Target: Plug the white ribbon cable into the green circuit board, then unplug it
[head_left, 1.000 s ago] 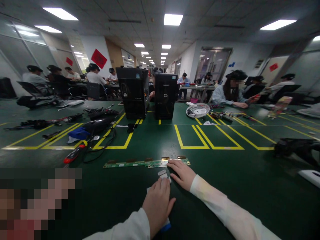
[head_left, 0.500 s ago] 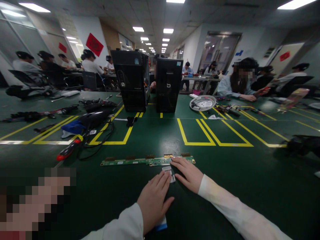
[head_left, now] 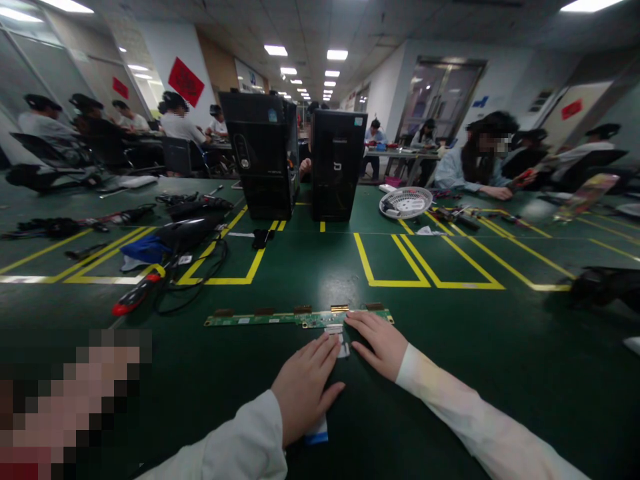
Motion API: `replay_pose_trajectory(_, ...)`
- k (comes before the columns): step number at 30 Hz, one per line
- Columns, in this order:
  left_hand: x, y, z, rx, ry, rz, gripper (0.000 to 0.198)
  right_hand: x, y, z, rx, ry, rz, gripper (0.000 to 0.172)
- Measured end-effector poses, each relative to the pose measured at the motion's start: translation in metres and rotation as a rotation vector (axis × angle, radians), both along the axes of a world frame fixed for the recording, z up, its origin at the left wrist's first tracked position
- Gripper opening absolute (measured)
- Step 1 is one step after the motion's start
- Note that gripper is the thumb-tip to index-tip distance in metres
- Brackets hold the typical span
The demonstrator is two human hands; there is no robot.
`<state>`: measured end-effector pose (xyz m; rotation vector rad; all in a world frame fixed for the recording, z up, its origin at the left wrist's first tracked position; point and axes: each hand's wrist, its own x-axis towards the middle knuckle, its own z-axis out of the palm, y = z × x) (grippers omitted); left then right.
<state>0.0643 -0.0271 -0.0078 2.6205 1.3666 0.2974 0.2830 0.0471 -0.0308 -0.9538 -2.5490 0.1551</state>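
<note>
A slim, gold-tabbed green board [head_left: 317, 321] lies under my right hand [head_left: 379, 341] — fingers loosely extended, thumb apart. My left hand [head_left: 306, 383], flat and open, hides the middle of a white, blue-ended ribbon cable [head_left: 343, 346] — whether it's plugged in, I can't tell.

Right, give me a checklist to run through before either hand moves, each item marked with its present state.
1. Right hand on the green circuit board: ok; it rests on the board's right-hand part.
2. Left hand at the white flat cable: ok; it lies over the cable.
3. Whole cable in sight: not ok; the left hand covers part of it.
4. Cable end joined to the board: cannot tell; it lies at the near edge, but the join is too small to make out.
5. Red-and-black tool apart from the board: ok; it lies off to the left.
</note>
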Motion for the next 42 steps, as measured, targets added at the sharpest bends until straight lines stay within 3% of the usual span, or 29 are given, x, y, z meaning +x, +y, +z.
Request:
replay_pose_trajectory(12, -0.004, 0.005, 0.002, -0.022, -0.012, -0.065, 0.057, -0.002, -0.002, 0.002, 0.035, -0.033, -0.03, 0.039)
replay_pose_trajectory(30, -0.002, 0.003, 0.014, -0.096, 0.043, 0.007, 0.061, -0.002, -0.004, 0.008, -0.001, -0.044, -0.047, 0.037)
replay_pose_trajectory(42, 0.009, 0.002, 0.011, -0.052, -0.065, -0.044, 0.058, -0.003, -0.004, 0.005, 0.029, -0.019, -0.054, 0.037)
